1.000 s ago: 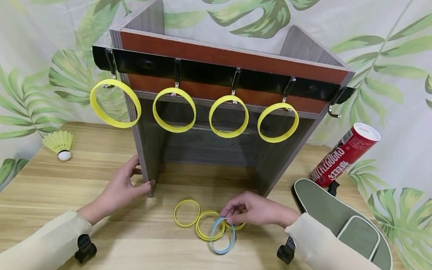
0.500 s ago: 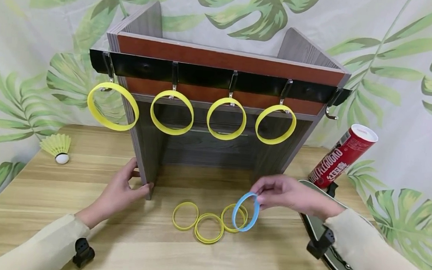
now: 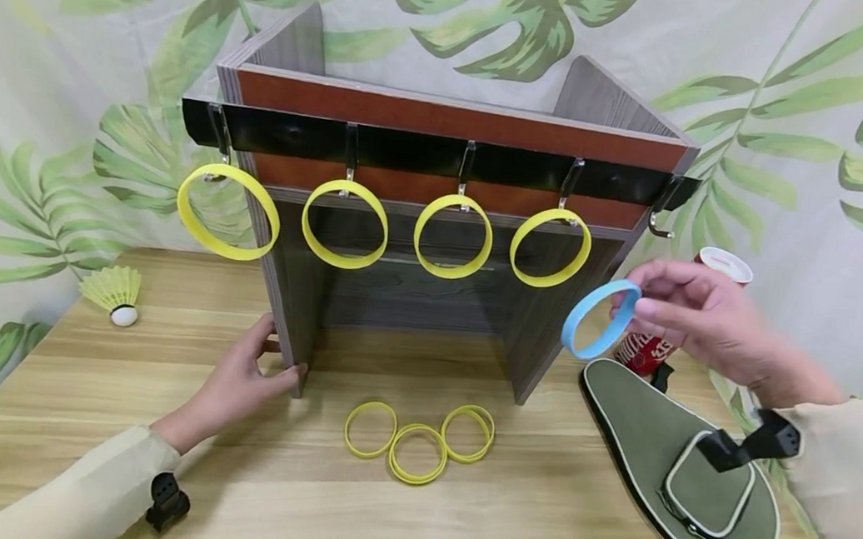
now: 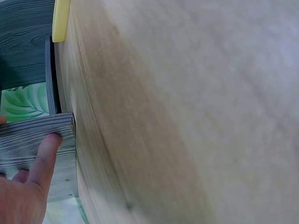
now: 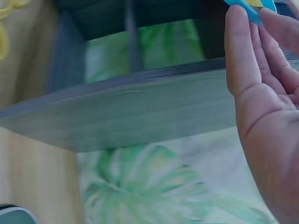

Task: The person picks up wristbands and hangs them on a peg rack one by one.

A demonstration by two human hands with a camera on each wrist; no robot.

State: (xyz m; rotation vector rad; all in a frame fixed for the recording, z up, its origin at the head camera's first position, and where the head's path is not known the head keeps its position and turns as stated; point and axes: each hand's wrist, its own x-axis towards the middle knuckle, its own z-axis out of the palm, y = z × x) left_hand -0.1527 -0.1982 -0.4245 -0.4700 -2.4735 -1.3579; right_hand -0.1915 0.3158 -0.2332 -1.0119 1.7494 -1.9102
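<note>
My right hand (image 3: 714, 318) pinches a blue ring (image 3: 568, 333) between thumb and fingers, in the air right of the grey wooden stand (image 3: 532, 335). Part of that blue ring (image 5: 252, 15) shows at the top of the right wrist view. Above and right of the ring, the rightmost hook (image 3: 660, 229) carries nothing. Yellow rings (image 3: 342, 261) hang from the other hooks on the black strip (image 3: 410, 148). My left hand (image 3: 232, 381) grips the stand's left panel near its foot; in the left wrist view a finger (image 4: 44, 158) lies along the panel.
Several yellow rings (image 3: 417, 479) lie on the table (image 3: 273, 492) before the stand. A shuttlecock (image 3: 114, 293) lies at left. On the right are a green paddle case (image 3: 638, 426) and a red can (image 3: 644, 353), partly hidden behind my right hand.
My right hand has lifted the blue ring off the yellow rings on the table and carried it up and right, beside the stand. The left hand has stayed on the panel.
</note>
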